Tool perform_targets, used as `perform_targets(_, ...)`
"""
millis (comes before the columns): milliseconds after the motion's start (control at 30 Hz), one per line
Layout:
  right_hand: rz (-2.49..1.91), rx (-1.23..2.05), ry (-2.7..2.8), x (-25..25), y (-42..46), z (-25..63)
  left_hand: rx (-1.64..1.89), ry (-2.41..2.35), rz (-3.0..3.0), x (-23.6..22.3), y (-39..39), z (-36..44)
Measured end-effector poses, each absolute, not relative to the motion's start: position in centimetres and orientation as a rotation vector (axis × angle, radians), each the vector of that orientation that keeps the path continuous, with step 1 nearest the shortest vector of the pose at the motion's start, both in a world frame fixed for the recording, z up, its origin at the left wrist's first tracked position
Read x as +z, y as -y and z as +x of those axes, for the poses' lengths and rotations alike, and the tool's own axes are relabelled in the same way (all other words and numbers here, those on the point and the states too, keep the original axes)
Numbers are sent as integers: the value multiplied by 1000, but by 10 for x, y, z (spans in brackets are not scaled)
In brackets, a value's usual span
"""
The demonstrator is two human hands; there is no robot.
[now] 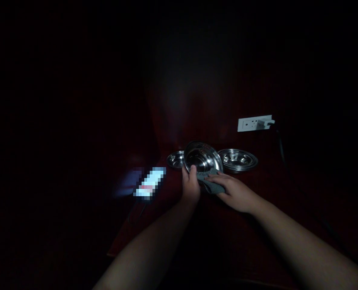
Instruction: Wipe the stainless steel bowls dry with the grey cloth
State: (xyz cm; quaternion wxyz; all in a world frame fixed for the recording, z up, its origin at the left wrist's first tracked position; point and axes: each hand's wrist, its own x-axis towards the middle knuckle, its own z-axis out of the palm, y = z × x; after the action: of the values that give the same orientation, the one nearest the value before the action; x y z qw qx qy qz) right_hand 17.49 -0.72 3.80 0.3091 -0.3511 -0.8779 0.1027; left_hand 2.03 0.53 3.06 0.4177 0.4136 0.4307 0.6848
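A shiny steel bowl (203, 158) is held tilted, its hollow side facing me. My left hand (191, 186) grips the bowl's near left rim, thumb over the edge and fingers mostly hidden beneath. A grey-green cloth (211, 183) lies against the lower right rim. My right hand (235, 191) holds that cloth, its fingers pressed over it onto the bowl's edge. Behind to the left is another steel dish (175, 160), partly covered by the held bowl. Further steel bowls or plates (239, 160), seemingly stacked, rest just to the right.
On the dark red table (167, 201), a lit phone (150, 183), its screen blurred out, lies at the left with a thin cable. A white wall socket (254, 123) holds a plug, and a dark cord (280, 147) hangs from it. Most surroundings are too dark to make out.
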Motion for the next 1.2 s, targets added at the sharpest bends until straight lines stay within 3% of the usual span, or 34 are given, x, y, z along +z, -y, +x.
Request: perform_targets(1200,-941,378,2373,51,12,175,1728,-1003,1205,30,0,25)
